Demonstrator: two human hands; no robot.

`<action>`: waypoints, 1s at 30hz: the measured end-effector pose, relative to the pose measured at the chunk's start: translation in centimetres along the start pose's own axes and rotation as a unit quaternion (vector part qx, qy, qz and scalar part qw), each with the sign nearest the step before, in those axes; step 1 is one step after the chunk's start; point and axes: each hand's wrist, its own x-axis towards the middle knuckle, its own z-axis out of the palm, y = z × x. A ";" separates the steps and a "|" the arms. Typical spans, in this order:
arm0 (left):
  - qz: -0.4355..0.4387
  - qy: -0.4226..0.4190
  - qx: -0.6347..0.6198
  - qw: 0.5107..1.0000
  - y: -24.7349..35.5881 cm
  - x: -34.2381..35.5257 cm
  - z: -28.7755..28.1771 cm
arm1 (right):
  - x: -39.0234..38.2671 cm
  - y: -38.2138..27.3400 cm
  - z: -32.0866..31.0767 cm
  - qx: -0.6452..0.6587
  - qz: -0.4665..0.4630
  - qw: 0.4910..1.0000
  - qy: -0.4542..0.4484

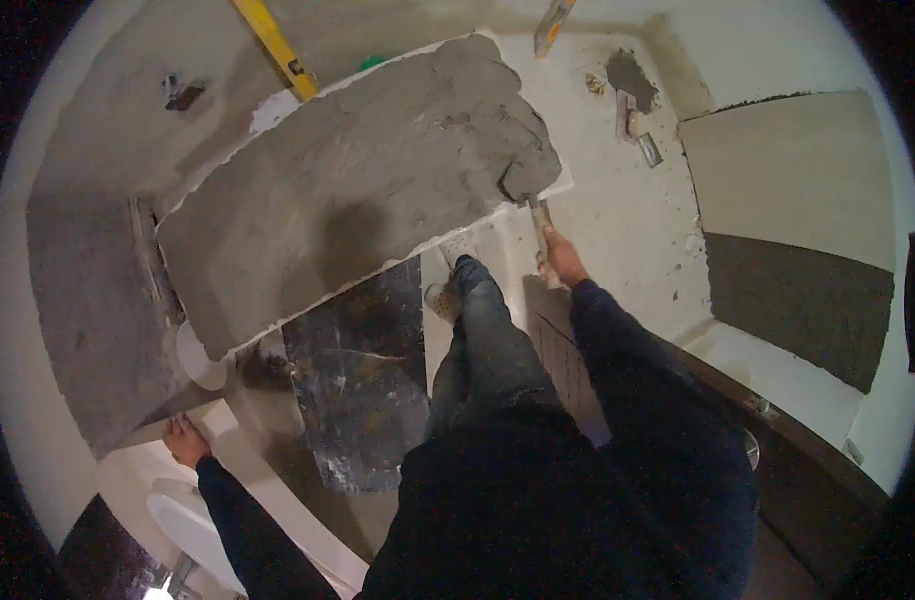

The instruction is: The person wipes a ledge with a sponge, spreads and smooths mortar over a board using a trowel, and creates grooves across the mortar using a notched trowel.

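Note:
My right hand (pixel 565 260) is closed around the handle of a trowel (pixel 543 230). Its blade lies at the right end of a large slab (pixel 308 210) spread with wet grey mortar, and a dark ridge of mortar shows beside the blade. The slab runs slantwise across the middle, its pale rim showing in places. At the lower left, my left hand (pixel 186 440) has its fingers bent over the corner of a white ledge (pixel 238 450). My shoes (pixel 456 250) stand close to the slab's near edge.
A yellow spirit level (pixel 278 50) leans beyond the slab, with another tool (pixel 553 28) to its right. Small trowels (pixel 628 115) lie at the far right near a mortar patch (pixel 633 80). A dark stained sheet (pixel 358 370) covers floor left of my legs. A white basin (pixel 193 525) sits lower left.

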 end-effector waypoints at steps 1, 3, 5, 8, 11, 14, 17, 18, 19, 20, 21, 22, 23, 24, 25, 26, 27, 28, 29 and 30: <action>-0.002 -0.003 0.002 1.000 -0.2 -0.3 -0.4 | -0.1 1.0 1.9 -0.004 -0.017 1.000 0.010; -0.013 0.001 0.005 1.000 -0.8 -0.6 -0.9 | -1.4 0.5 6.1 -0.048 0.042 0.998 -0.030; -0.017 0.003 0.000 1.000 -0.7 -0.6 -1.2 | -2.2 1.4 9.4 0.015 0.028 0.999 -0.044; -0.003 0.011 0.020 1.000 -0.6 -0.4 -1.3 | -2.2 3.0 12.9 -0.013 -0.001 0.997 -0.073; -0.005 0.018 0.035 0.999 -0.8 -0.8 -1.1 | -3.5 0.9 14.2 -0.121 -0.016 0.985 -0.118; 0.008 0.025 0.028 0.999 -0.3 0.2 -1.5 | -0.2 0.7 9.8 -0.503 -0.219 0.836 -0.026; 0.058 0.007 0.043 0.997 -1.4 -0.6 -0.8 | -0.2 -4.8 6.3 -0.630 -0.133 0.765 0.007; 0.018 0.009 0.023 1.000 -0.3 -0.9 -1.1 | -1.1 -6.4 4.7 -0.622 -0.182 0.761 0.030; -0.022 0.009 0.003 1.000 0.8 -0.9 -1.3 | -1.3 -7.1 3.2 -0.622 -0.179 0.761 0.036; -0.021 0.014 -0.001 1.000 0.7 -0.5 -1.3 | -1.2 -7.9 1.9 -0.627 -0.155 0.760 0.072; -0.013 0.019 0.000 1.000 -0.6 -0.3 -0.7 | -0.9 -8.2 1.7 -0.630 -0.132 0.758 0.102; -0.006 0.024 0.001 1.000 -1.9 0.0 -0.2 | -0.7 -8.1 2.3 -0.629 -0.137 0.759 0.099; -0.013 0.026 0.001 1.000 -3.3 0.0 0.4 | 0.0 -7.5 3.1 -0.580 -0.146 0.789 0.138; -0.001 0.027 0.020 0.999 -4.2 0.1 0.7 | 0.4 -7.3 3.8 -0.527 -0.153 0.817 0.177; 0.010 0.028 0.039 0.999 -5.3 0.1 0.8 | 1.0 -6.8 5.2 -0.526 -0.159 0.817 0.173; 0.019 0.030 0.033 0.999 -3.5 0.4 0.7 | 1.1 -6.1 6.1 -0.514 -0.160 0.824 0.176; 0.018 0.019 0.042 0.999 -1.9 0.0 0.6 | 1.2 -5.7 7.6 -0.503 -0.162 0.831 0.176; 0.013 0.008 0.056 0.998 -1.3 -0.4 0.4 | 1.0 -6.0 9.8 -0.496 -0.173 0.838 0.148; 0.012 0.010 0.059 0.998 -1.2 -0.5 0.0 | 0.6 -6.5 12.3 -0.489 -0.185 0.845 0.117; -0.009 0.012 0.041 0.999 -0.3 -0.1 -0.8 | 1.7 -6.4 13.5 -0.470 -0.240 0.842 0.112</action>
